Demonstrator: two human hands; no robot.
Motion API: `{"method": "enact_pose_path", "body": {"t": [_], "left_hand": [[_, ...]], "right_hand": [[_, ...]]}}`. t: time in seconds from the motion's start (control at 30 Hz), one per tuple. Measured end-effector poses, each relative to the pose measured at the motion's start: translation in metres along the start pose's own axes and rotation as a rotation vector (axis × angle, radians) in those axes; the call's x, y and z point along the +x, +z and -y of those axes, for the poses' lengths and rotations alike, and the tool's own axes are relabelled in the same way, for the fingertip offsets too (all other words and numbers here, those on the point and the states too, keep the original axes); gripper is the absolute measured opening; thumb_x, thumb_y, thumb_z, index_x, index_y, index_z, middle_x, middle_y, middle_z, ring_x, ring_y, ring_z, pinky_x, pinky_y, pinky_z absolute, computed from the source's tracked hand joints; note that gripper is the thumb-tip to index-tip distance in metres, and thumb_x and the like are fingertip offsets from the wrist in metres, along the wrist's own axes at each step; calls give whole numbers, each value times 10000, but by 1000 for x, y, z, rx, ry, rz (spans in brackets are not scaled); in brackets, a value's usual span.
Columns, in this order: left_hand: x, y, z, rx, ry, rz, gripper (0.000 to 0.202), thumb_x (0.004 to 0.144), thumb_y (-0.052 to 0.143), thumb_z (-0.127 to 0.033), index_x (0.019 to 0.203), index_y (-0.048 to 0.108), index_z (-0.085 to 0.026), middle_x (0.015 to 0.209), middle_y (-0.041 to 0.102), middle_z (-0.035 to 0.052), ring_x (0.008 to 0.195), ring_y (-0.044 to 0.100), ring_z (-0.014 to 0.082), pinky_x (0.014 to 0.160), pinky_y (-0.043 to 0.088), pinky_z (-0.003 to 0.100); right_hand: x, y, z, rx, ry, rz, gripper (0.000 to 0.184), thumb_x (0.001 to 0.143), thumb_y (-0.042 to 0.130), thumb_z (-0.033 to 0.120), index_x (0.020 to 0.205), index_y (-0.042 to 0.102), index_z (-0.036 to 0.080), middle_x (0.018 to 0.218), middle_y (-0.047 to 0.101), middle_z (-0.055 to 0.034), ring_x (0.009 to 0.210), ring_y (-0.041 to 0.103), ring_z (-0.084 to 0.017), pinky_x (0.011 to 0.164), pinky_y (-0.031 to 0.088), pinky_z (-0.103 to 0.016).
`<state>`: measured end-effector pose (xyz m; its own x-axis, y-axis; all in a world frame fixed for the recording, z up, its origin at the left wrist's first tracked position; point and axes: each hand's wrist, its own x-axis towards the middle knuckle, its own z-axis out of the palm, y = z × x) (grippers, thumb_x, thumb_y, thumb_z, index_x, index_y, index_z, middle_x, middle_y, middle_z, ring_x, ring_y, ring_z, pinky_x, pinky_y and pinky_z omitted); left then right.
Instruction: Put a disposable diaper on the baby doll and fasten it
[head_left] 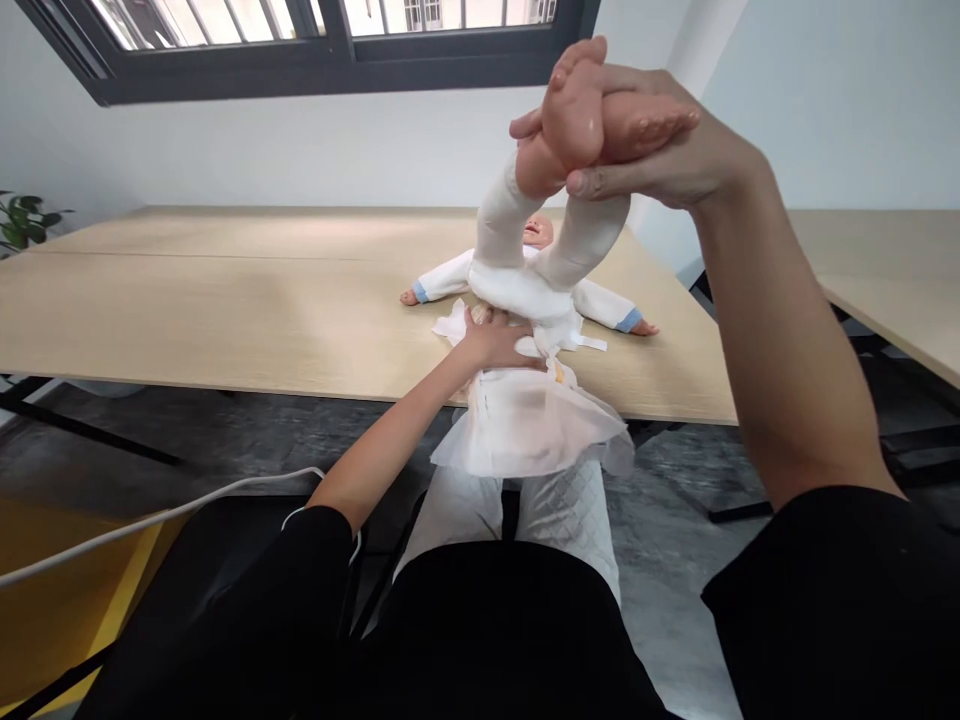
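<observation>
A baby doll (520,290) in a white outfit with blue cuffs lies on its back on the table, its legs raised. My right hand (675,150) is closed around the doll's ankles and holds the feet up. Beneath the raised bottom, an unfolded white diaper (525,420) spreads over the table's front edge, its front part hanging toward my lap. My left hand (499,343) lies flat on the diaper below the doll's bottom, fingers stretched out. One diaper tab (592,343) sticks out to the right. Raised legs hide most of the doll's head and torso.
The light wooden table (225,320) reaches back to the white wall under a dark-framed window (337,70). Another table (885,270) stands at the right. A black chair (217,590) and a white cable (187,508) are at the lower left.
</observation>
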<state>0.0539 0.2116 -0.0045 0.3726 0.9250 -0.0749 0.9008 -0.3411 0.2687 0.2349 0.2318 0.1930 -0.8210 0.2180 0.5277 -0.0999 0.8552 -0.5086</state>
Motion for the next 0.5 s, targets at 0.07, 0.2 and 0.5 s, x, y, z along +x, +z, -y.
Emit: {"method": "enact_pose_path", "body": {"t": [0.07,0.2,0.5], "left_hand": [[-1,4,4,41,44,-90,626,924,510,-708,1380,636,-299,1545,520,115,1524,269,444,1215,8,738],[-2,16,13,42,49,-170,652,991,477,-600,1488,520,-181,1569,481,163,1504,341,382,1258,198,579],[5,13,33,-46,105,-118,881,904,538,-754,1587,389,-218,1686,300,122,1593,177,376,1303,108,566]], "right_hand": [[-4,6,0,21,8,-10,422,840,812,274,1205,624,176,1346,610,-56,1347,568,-205,1082,541,-311],[-7,17,2,-10,54,-49,466,799,834,360,1194,637,211,1341,630,-13,1315,593,-195,1095,543,-320],[-15,53,13,-176,74,95,493,841,752,401,1266,634,180,1340,663,-38,1277,608,-195,1157,472,-389]]}}
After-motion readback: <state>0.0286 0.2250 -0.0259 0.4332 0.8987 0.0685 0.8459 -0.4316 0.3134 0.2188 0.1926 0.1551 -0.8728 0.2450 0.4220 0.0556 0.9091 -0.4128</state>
